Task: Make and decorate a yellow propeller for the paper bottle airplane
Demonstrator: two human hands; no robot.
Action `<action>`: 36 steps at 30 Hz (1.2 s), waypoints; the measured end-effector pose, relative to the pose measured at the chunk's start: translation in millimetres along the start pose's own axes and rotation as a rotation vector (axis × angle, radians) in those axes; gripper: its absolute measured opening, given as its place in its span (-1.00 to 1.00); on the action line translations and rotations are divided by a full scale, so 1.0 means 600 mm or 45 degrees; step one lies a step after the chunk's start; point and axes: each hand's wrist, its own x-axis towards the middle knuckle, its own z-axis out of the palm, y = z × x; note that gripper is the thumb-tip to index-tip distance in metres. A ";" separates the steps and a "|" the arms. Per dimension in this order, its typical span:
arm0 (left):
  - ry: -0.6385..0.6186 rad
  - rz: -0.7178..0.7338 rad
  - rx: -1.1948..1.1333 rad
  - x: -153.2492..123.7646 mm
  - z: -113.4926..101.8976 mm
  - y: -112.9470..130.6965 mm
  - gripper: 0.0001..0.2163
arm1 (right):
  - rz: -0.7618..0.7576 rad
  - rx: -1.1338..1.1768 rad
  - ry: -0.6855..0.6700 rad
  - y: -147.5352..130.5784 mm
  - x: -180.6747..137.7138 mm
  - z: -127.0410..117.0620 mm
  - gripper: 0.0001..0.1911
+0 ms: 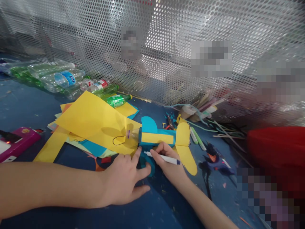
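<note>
A plastic bottle wrapped in blue and yellow paper (157, 138) lies on its side, its clear neck pointing left. One rounded blue paper piece (149, 124) stands out on its far side, and yellow paper flaps (184, 133) spread at its right end. My left hand (126, 176) rests with fingers spread, the index fingertip by the bottle's near left edge and another finger on a lower blue paper piece (151, 168). Between the fingers of my right hand (169, 162) is a white marker (164, 157), its tip pointing left over that lower piece.
Yellow paper sheets (88, 117) cover a stack of coloured paper at left. Several plastic bottles (64, 78) lie behind it. A purple power strip (23, 140) sits far left. To the right are a blue glue gun (218, 162) and a red object (278, 152). Perforated metal (95, 38) stands behind.
</note>
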 end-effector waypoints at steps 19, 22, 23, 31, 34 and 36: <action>0.009 -0.001 -0.011 0.000 0.002 0.000 -0.51 | 0.009 -0.016 -0.030 0.008 -0.002 0.000 -0.67; 0.000 -0.003 -0.012 0.001 0.001 0.000 -0.51 | -0.001 -0.012 -0.021 0.009 -0.002 0.000 -0.66; -0.006 -0.006 -0.014 0.001 0.000 0.000 -0.51 | -0.003 -0.009 -0.020 0.008 -0.001 0.000 -0.66; -0.003 -0.002 -0.001 0.002 0.002 -0.001 -0.51 | -0.023 -0.040 0.002 0.002 -0.001 0.001 -0.66; -0.002 0.006 0.014 0.002 0.001 -0.002 -0.50 | -0.024 -0.038 0.005 0.005 -0.002 -0.001 -0.67; 0.000 0.008 0.014 0.002 0.001 -0.002 -0.50 | -0.020 -0.041 0.013 0.006 -0.002 -0.001 -0.67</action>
